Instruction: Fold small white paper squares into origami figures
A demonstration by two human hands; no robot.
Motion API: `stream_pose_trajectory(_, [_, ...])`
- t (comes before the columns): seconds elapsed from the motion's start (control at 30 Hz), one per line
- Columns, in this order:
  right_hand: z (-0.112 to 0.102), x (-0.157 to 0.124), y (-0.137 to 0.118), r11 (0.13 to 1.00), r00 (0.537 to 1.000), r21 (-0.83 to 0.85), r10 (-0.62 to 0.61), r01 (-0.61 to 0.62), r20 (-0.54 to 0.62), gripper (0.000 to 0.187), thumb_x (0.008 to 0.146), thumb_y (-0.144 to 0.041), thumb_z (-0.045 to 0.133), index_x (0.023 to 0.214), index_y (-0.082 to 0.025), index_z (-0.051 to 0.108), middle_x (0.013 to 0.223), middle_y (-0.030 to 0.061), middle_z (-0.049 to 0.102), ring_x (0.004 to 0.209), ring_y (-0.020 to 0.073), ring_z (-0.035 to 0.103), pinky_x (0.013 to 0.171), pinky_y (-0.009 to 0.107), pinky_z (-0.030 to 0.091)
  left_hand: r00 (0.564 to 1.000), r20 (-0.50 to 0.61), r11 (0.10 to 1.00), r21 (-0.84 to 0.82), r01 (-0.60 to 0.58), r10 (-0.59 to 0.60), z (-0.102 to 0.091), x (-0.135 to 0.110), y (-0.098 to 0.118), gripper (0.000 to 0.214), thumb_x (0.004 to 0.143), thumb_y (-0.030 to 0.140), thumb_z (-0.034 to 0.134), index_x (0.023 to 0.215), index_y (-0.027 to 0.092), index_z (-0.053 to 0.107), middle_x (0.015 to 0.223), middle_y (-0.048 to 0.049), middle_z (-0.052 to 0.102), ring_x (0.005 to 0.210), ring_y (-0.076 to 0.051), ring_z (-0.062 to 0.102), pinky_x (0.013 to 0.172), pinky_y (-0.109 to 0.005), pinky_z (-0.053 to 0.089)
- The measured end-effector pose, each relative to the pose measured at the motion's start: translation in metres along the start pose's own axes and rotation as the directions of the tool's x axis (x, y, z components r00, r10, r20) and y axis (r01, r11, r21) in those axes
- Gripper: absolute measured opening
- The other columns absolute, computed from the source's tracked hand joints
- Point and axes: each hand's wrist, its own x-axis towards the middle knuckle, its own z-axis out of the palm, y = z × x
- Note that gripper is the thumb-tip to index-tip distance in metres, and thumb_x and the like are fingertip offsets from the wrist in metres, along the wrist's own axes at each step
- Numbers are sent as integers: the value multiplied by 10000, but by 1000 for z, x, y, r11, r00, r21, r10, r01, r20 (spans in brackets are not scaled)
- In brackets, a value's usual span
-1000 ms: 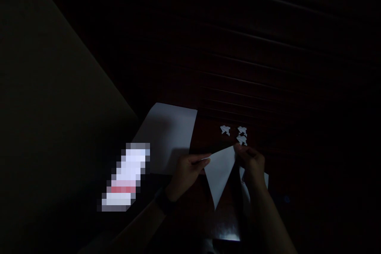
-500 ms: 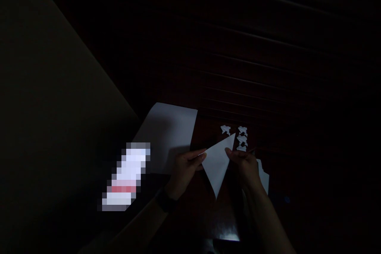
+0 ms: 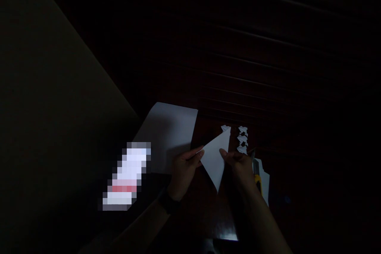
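Observation:
A white triangular sheet of folded paper [image 3: 214, 152] is held up between my two hands, with one point toward the far side and one toward me. My left hand [image 3: 185, 166] pinches its left corner between thumb and fingers. On the right edge my right hand [image 3: 239, 164] grips the sheet, thumb on top. Just beyond the paper's upper tip lies a small folded paper figure [image 3: 225, 128], partly covered by it. Several similar paper figures [image 3: 242, 139] stand in a column beyond my right hand.
A large white sheet [image 3: 169, 131] lies at the left on the dark table. Over its near edge is a bright pixelated screen [image 3: 126, 174]. A yellow box cutter [image 3: 258, 182] rests on white paper [image 3: 266, 176] beside my right forearm. A pale wall rises at the left.
Both hands and the triangular paper have shifted slightly left, and the paper has turned a little. Its tip now overlaps the single figure; the box cutter has come into sight.

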Motion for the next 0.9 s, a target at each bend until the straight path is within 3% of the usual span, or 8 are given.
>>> stream_pose_trajectory(0.1, [-2, 1, 2, 999, 1000, -34, -17, 17, -3, 310, 648, -433, 736, 553, -158, 628, 582, 18, 648, 551, 156, 569, 557, 268, 433, 1000, 0, 1000, 15, -18, 18, -1, 0, 2, 381, 737, 343, 695, 1043, 117, 684, 972, -95, 719, 890, -250, 672, 762, -351, 576])
stream_pose_trajectory(0.27, [-4, -1, 1, 990, 997, -139, -9, 19, 77, 325, 668, -441, 723, 557, -149, 629, 561, 11, 622, 520, 134, 528, 528, 255, 399, 990, 141, 989, 147, -35, 14, -8, 6, 12, 377, 728, 364, 693, 1037, 148, 687, 926, -68, 721, 798, -207, 664, 653, -272, 537])
stream_pose_trajectory(0.37, [-2, -5, -2, 983, 978, -178, -2, 40, 208, 332, 688, -437, 713, 564, -139, 636, 538, 2, 599, 505, 117, 495, 529, 251, 386, 968, 252, 964, 260, -60, -8, -14, 10, 20, 261, 737, 385, 673, 795, 135, 719, 686, -27, 686, 596, -139, 600, 512, -214, 442])
stream_pose_trajectory(0.5, [1, -8, -7, 985, 962, -171, 28, 20, 273, 326, 701, -441, 702, 623, -126, 665, 596, 21, 629, 545, 127, 516, 549, 255, 391, 929, 355, 950, 313, -10, -107, -21, 13, 25, 316, 738, 409, 664, 581, 135, 641, 479, 28, 531, 438, -80, 450, 417, -197, 310])
stream_pose_trajectory(0.77, [0, -3, 0, 980, 963, -201, 42, 12, 265, 339, 706, -448, 697, 620, -123, 658, 587, 16, 610, 538, 117, 483, 530, 248, 367, 945, 308, 950, 312, 7, -108, -25, 14, 27, 279, 720, 370, 682, 569, 143, 624, 489, 26, 536, 448, -87, 463, 436, -207, 319])
stream_pose_trajectory(0.9, [-2, -5, 2, 974, 931, -224, 65, 18, 359, 321, 712, -438, 694, 640, -127, 663, 551, -9, 567, 503, 95, 440, 510, 234, 351, 923, 361, 967, 252, 42, -134, -23, 11, 32, 251, 746, 391, 661, 684, 148, 674, 610, -12, 642, 516, -114, 551, 479, -218, 385])
